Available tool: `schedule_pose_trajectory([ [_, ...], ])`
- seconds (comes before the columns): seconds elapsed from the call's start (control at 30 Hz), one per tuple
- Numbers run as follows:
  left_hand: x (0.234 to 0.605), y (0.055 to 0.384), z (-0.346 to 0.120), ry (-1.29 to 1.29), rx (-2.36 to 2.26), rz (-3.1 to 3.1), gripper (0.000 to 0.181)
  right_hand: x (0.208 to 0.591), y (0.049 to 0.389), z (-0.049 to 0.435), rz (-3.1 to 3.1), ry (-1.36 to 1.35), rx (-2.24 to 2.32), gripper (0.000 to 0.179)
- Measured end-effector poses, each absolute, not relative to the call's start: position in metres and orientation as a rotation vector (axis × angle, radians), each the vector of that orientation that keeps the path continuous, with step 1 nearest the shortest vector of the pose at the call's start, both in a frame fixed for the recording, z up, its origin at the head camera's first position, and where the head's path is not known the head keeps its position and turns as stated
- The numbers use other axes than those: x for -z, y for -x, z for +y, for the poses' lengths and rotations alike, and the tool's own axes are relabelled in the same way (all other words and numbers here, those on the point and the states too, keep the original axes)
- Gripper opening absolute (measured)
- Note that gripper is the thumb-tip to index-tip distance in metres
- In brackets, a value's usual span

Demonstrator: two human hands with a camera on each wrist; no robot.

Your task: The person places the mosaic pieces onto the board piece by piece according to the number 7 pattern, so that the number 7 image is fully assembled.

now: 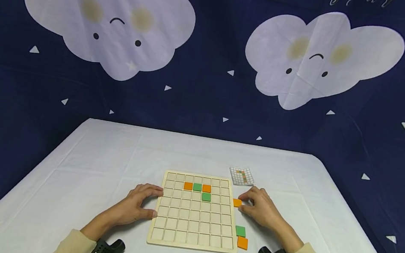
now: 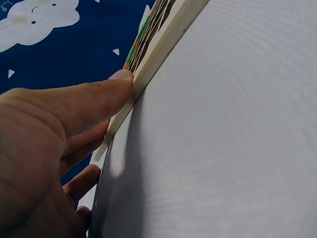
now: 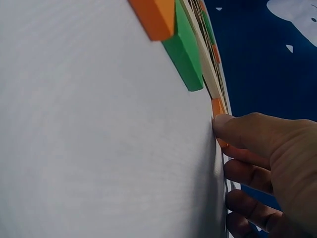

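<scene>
A square wooden grid board point(image 1: 192, 241) lies on the white table. In its second row sit two orange tiles and a green tile point(image 1: 197, 187), with another green tile point(image 1: 206, 197) below the right one. My left hand point(image 1: 135, 203) rests at the board's left edge, thumb and fingertips touching the rim; in the left wrist view the thumb point(image 2: 106, 96) lies against the side. At the right edge my right hand point(image 1: 262, 208) pinches an orange tile point(image 1: 237, 202) between thumb and fingers. The right wrist view shows that orange tile point(image 3: 216, 106) partly covered by the thumb.
A small pattern card point(image 1: 241, 176) lies beyond the board's upper right corner. Along the right side are a loose green tile point(image 1: 240, 231) and a loose orange tile point(image 1: 242, 243). A dark blue cloth with clouds hangs behind the table point(image 1: 114, 144).
</scene>
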State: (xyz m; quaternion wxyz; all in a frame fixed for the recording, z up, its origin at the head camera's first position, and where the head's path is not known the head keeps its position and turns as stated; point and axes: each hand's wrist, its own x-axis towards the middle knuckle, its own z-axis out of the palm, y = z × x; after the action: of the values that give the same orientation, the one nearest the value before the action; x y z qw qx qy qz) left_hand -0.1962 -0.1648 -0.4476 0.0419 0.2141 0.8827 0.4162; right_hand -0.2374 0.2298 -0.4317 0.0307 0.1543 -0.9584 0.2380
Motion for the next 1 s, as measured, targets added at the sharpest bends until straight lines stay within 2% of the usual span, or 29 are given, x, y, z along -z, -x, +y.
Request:
schedule_pose_trajectory([
  [1.0,0.4479,0.1969,-0.1653,-0.691,-1.27,2.703,0.052,0.4345,0.2344,0.2331,-2.932,-0.43,-0.773,0.018],
])
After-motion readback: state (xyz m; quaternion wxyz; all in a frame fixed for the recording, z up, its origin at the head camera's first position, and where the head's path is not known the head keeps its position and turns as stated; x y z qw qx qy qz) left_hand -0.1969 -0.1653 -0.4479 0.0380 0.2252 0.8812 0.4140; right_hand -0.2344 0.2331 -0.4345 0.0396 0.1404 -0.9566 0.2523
